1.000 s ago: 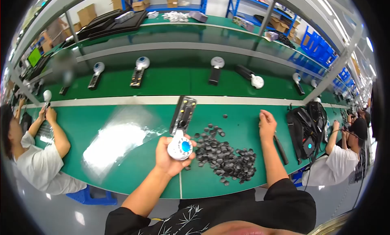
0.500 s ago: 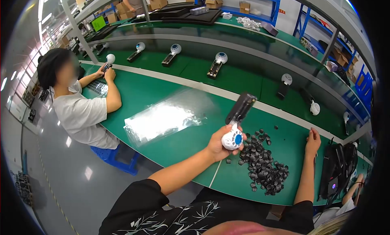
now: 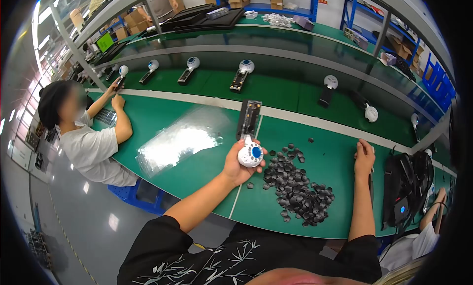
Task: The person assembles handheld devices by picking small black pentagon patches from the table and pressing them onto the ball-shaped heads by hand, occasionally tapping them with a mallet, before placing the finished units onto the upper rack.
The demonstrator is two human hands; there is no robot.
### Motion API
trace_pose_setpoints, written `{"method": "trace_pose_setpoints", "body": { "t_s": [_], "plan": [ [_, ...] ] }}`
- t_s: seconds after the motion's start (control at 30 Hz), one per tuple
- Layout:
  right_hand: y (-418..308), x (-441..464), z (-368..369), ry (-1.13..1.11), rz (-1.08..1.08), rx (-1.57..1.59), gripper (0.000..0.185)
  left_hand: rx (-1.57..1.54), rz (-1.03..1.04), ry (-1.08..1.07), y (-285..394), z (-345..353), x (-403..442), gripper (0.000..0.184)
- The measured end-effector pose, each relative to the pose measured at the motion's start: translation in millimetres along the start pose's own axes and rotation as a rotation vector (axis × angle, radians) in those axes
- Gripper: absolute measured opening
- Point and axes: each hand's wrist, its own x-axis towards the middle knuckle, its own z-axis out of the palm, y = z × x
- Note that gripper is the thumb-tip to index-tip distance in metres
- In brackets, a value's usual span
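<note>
My left hand (image 3: 236,164) is closed around the round white head of a handheld device (image 3: 250,156) with a blue centre and dark openings around it. The device's long black body (image 3: 249,118) points away from me and shows small parts inside. Right of it, a pile of small black angular pieces (image 3: 300,189) lies on the green table. My right hand (image 3: 364,158) is beyond the pile, near the table's right side, with its fingers curled together. Whatever those fingers hold, if anything, is hidden. A thin dark thing (image 3: 371,184) shows beside that wrist.
Clear plastic sheets (image 3: 180,142) lie left of my left hand. Similar devices (image 3: 241,76) lie spaced along the green strip (image 3: 281,90) behind the table. A black backpack (image 3: 401,186) stands at right. A co-worker (image 3: 84,137) sits at left, holding another device (image 3: 121,75).
My left hand has moved left in view with the device, which has turned so its black body now stands nearly upright in the picture. The whole view has also shifted; my right hand stays near the backpack.
</note>
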Motion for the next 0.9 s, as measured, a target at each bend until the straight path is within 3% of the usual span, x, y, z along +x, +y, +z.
{"method": "trace_pose_setpoints", "body": {
  "t_s": [0.5, 0.63, 0.73, 0.83, 0.9],
  "plan": [
    [-15.6, -34.0, -2.3, -0.106, 0.095, 0.194, 0.020, 0.133, 0.052, 0.029, -4.6, 6.9, -1.3, 0.047],
    [-5.7, -37.1, 4.8, -0.144, 0.015, 0.255, 0.022, 0.246, 0.024, 0.027, -7.2, 13.3, 1.3, 0.049],
    [-23.9, -40.8, 12.2, -0.204, 0.062, 0.279, 0.025, 0.366, 0.060, 0.013, -10.2, 20.9, 17.1, 0.049],
    [-52.3, -37.2, 21.9, -0.245, 0.254, 0.389, 0.027, 0.421, 0.091, 0.008, -13.9, 35.9, 37.2, 0.049],
    [-75.6, -29.0, 30.8, -0.285, 0.257, 0.494, 0.026, 0.419, 0.165, -0.110, -13.2, 52.3, 49.7, 0.048]
  ]
}}
